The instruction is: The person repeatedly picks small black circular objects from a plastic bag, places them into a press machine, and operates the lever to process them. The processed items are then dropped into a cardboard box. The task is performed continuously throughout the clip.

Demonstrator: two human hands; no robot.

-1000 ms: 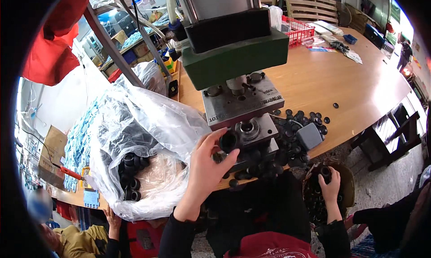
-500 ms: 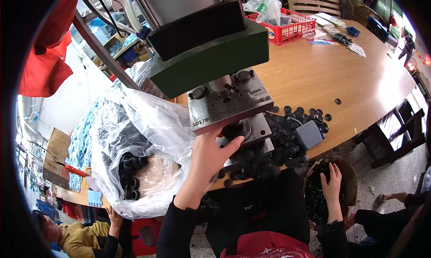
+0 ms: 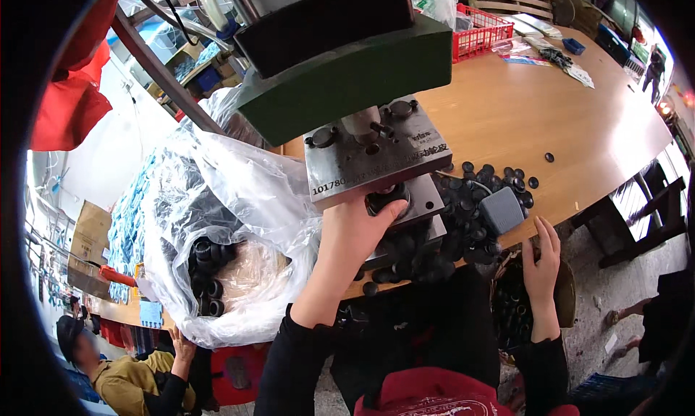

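Note:
My left hand (image 3: 353, 231) reaches in beneath the steel upper plate (image 3: 376, 152) of a press. Its thumb lies against a black round rubber-like part (image 3: 391, 196), and the other fingers are hidden behind the plate. The part sits above the steel lower block (image 3: 422, 200). By the table's near edge, my right hand (image 3: 543, 271) hangs with fingers stretched out and nothing in it. Below that hand stands a bin (image 3: 568, 289) with black rings inside. Nearest to it on the table is a grey box-shaped block (image 3: 502, 211).
Black discs (image 3: 463, 220) are heaped right of the press. Overhead hangs its green press head (image 3: 347, 79). A clear plastic bag (image 3: 239, 173) with black rings stands left. A red crate (image 3: 483, 36) is at the back. Another person (image 3: 137, 380) sits at lower left.
My right hand has risen from over the bin toward the table edge. The left hand stays between the press plates on the round part. The whole view has shifted slightly.

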